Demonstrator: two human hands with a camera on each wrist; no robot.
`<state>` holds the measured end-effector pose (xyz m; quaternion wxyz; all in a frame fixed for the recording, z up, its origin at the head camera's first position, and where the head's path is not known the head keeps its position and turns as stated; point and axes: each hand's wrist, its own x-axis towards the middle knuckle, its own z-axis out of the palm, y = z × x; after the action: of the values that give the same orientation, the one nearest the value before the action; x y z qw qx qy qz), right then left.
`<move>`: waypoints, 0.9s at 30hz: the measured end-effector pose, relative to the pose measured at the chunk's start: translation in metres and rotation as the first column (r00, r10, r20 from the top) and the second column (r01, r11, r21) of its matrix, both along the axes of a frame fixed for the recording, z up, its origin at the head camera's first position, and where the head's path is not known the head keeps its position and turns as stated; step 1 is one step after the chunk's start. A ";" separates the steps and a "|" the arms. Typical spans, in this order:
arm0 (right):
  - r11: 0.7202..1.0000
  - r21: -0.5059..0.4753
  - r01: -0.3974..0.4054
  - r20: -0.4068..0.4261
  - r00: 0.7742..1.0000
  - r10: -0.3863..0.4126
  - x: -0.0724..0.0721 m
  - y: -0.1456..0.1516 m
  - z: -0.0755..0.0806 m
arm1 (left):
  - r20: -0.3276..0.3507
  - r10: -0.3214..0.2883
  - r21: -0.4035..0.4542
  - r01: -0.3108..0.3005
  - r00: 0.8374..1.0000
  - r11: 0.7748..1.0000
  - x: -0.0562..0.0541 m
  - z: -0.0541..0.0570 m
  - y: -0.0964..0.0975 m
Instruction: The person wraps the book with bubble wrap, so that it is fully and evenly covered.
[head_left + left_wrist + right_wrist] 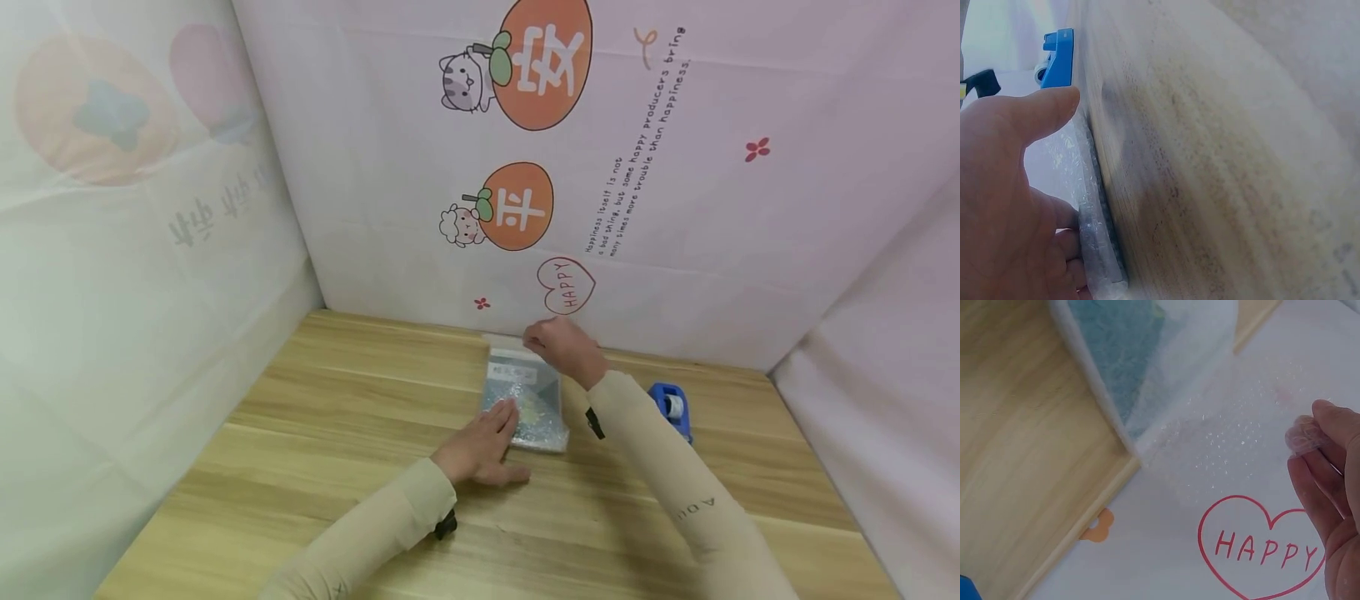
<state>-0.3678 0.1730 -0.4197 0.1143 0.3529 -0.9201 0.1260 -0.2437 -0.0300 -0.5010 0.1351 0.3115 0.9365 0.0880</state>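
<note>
A flat, book-like item (540, 387) with a blue-grey cover and a pale label lies on the wooden table by the back wall, wrapped in clear bubble wrap (1092, 234). My left hand (480, 446) rests on its near left part with fingers extended; in the left wrist view the thumb stands apart from the wrap. At the far end, my right hand (566, 348) is raised over the item's top edge. The right wrist view has its thumb and fingers pinching a crumpled bit of clear wrap (1304, 436), with sparkling film between it and the item.
A blue tape dispenser (670, 408) with a roll stands right of the item, beside the right forearm. White printed cloth (405, 208) hangs along the table's back edge, and more cloth hangs at both sides.
</note>
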 end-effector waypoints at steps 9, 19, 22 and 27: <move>0.998 0.049 -0.045 -0.022 0.999 0.046 0.025 0.002 -0.018 | 0.021 0.000 0.009 0.000 1.000 1.000 -0.001 0.000 -0.001; 0.996 0.070 -0.048 0.006 0.999 0.048 0.039 0.003 -0.036 | 0.021 -0.007 0.024 0.006 1.000 1.000 0.000 0.002 -0.001; 0.995 0.082 -0.053 -0.034 0.998 0.056 0.042 0.002 -0.042 | 0.022 -0.008 0.018 0.007 1.000 1.000 0.001 0.003 -0.001; 0.996 0.061 -0.071 -0.036 0.997 0.073 0.045 0.002 -0.053 | 0.022 -0.008 0.015 0.008 1.000 1.000 0.001 0.005 -0.001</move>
<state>-0.3230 0.1754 -0.4724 0.1167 0.3914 -0.9078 0.0959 -0.2432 -0.0311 -0.4961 0.1437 0.3151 0.9330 0.0978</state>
